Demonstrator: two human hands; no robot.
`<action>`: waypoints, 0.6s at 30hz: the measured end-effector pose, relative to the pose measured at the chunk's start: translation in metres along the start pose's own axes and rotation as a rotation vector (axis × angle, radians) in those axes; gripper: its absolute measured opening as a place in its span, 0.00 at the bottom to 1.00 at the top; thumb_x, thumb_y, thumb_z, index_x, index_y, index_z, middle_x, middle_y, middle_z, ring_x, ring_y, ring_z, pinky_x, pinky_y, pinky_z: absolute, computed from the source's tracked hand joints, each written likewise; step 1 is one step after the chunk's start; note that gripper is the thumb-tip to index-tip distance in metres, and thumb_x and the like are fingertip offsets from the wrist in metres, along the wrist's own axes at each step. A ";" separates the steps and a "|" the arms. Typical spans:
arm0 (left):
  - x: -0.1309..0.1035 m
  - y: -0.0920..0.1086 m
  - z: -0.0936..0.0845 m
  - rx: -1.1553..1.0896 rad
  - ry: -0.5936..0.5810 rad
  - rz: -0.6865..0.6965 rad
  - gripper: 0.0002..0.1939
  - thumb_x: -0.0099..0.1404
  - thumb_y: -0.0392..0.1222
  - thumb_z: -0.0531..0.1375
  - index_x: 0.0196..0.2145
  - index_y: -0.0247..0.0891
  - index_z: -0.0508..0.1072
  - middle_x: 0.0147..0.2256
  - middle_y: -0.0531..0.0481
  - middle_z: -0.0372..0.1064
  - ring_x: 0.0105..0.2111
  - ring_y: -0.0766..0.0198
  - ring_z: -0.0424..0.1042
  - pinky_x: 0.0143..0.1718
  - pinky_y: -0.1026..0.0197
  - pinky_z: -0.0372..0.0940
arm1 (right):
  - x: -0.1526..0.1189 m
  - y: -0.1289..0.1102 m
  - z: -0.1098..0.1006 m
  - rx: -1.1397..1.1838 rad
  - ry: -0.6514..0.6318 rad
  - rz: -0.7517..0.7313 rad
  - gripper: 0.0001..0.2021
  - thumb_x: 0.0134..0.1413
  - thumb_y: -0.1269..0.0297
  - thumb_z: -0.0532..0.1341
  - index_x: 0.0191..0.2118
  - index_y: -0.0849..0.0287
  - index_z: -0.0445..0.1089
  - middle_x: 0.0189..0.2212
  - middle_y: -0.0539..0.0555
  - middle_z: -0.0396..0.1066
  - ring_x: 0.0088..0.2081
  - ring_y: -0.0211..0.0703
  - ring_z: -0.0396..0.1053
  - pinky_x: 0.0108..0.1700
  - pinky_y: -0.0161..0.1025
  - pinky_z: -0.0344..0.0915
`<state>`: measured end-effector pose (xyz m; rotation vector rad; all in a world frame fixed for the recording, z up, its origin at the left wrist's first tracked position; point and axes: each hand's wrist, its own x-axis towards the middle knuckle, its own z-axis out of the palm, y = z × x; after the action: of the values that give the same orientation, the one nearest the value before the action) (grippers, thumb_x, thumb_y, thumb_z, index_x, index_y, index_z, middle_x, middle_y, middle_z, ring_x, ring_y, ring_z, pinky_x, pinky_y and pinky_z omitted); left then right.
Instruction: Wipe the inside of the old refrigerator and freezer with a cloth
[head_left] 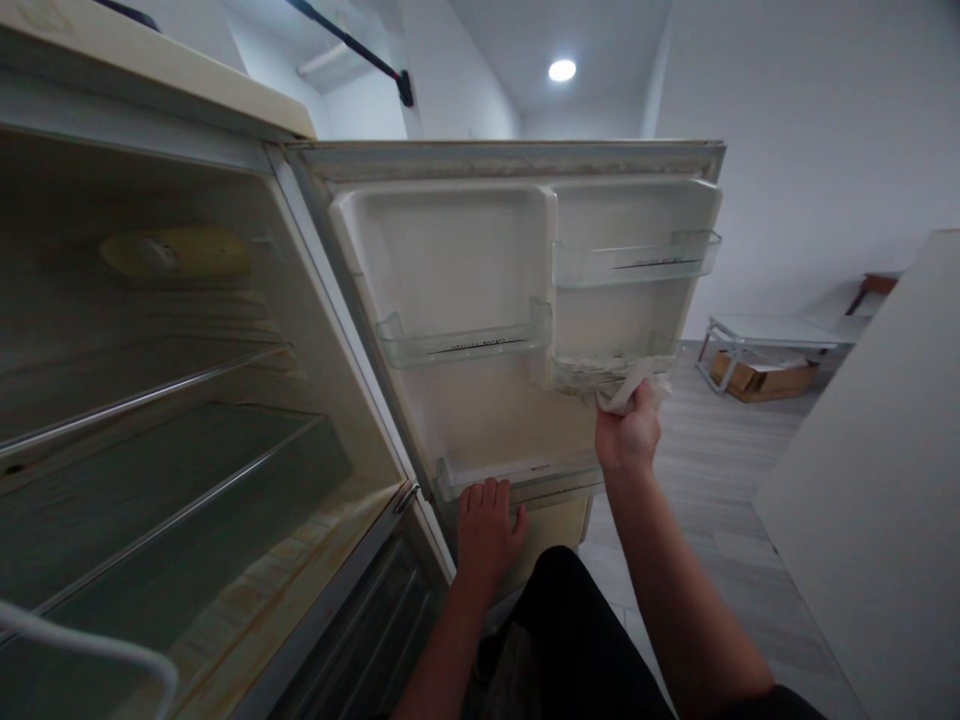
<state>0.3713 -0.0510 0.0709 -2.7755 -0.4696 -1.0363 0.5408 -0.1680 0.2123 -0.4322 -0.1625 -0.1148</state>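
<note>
Apparently at a wiping step: gripping a whitish cloth [624, 392] in the right hand [631, 432], against the lower small bin [579, 375] of the open refrigerator door [454, 260]. Resting the left hand [487, 525] over the bottom bin's rim [559, 488]; cannot tell whether clasping it. Next, probably calls for firm strokes along the small bin while steadying the door.

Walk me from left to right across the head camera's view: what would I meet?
Yellowed oval cover inside the open refrigerator → left hand → round ceiling light → right hand holding a crumpled white cloth or tissue → cardboard box under a white table.
</note>
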 end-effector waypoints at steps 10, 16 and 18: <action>-0.003 -0.002 -0.006 -0.010 -0.017 0.003 0.17 0.63 0.45 0.61 0.47 0.34 0.72 0.41 0.43 0.70 0.44 0.49 0.65 0.51 0.48 0.59 | -0.067 0.017 0.011 -0.103 -0.087 0.122 0.12 0.54 0.65 0.62 0.45 0.59 0.70 0.44 0.52 0.74 0.48 0.40 0.72 0.58 0.46 0.67; -0.006 -0.005 -0.006 0.007 -0.015 0.019 0.18 0.64 0.46 0.60 0.48 0.33 0.73 0.41 0.41 0.70 0.44 0.49 0.65 0.50 0.47 0.59 | -0.019 -0.015 -0.006 -0.093 -0.010 -0.002 0.08 0.52 0.67 0.60 0.40 0.60 0.69 0.40 0.50 0.73 0.46 0.38 0.73 0.55 0.40 0.69; -0.006 -0.006 -0.006 0.007 -0.006 0.019 0.18 0.63 0.46 0.61 0.47 0.33 0.72 0.40 0.42 0.70 0.44 0.49 0.65 0.50 0.48 0.59 | -0.005 -0.022 -0.010 -0.098 0.044 -0.084 0.08 0.53 0.67 0.60 0.40 0.61 0.69 0.39 0.50 0.73 0.45 0.38 0.73 0.55 0.40 0.69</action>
<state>0.3612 -0.0488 0.0715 -2.7720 -0.4454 -1.0207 0.5344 -0.1918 0.2118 -0.5206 -0.1323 -0.2148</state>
